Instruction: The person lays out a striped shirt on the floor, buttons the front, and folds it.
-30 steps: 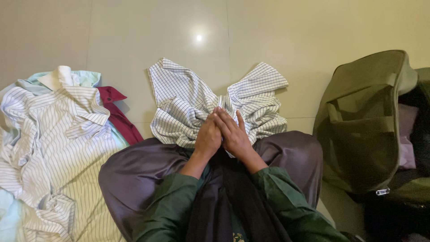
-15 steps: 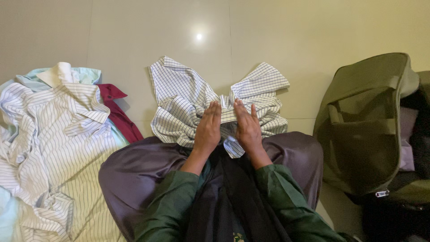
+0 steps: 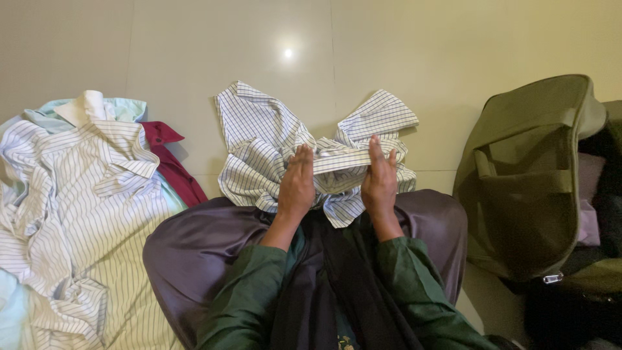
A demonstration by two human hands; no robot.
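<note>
— What's over on the left?

— A heap of striped shirts (image 3: pixel 78 214) on the floor (image 3: pixel 194 52), with a maroon garment (image 3: pixel 172 165) poking out beside it.

— And the hands?

— The left hand (image 3: pixel 297 185) lies flat on the checked shirt (image 3: pixel 259 142), fingers (image 3: pixel 303 159) straight and together. The right hand (image 3: pixel 380 181) mirrors it, fingers (image 3: pixel 376 152) extended against the folded band (image 3: pixel 340 159) stretched between both hands. Nothing is clamped. The shirt sits on the floor just past the person's knees.

— To the right?

— An olive bag (image 3: pixel 525 188), open, well apart.
</note>
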